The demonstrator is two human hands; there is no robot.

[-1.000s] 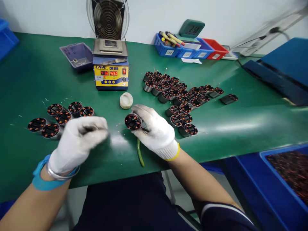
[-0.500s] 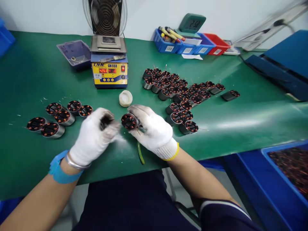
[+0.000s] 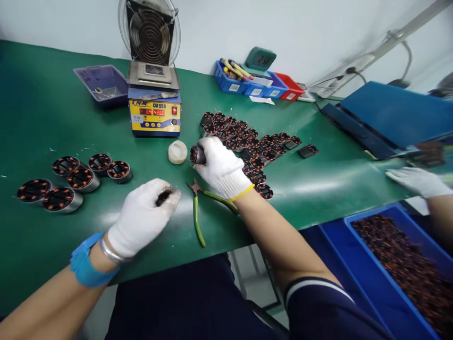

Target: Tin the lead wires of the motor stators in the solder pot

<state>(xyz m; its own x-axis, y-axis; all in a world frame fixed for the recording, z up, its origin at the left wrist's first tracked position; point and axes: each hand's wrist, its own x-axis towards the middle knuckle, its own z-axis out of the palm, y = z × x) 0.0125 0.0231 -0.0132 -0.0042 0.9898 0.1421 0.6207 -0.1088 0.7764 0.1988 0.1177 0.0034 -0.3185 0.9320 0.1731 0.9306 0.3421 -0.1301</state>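
My right hand, in a white glove with a yellow cuff edge, grips a motor stator with dark slots and copper windings, tilted on its side. The hand is beside a cluster of similar stators. My left hand, also gloved, is closed above the bench, thumb and fingertips together; whatever it may hold is hidden. Between the hands lie green-handled cutting pliers, jaws pointing away from me. A small round white pot stands just beyond them.
Several stators stand on the left. Behind are a solder pot unit with a fan, a purple tray and small bins. At right are a blue machine, another person's gloved hand and a blue crate.
My right hand has moved away from me with the stator, uncovering the pliers. My left hand has drawn slightly nearer to me. The view has swung right, bringing another person's hand into sight.
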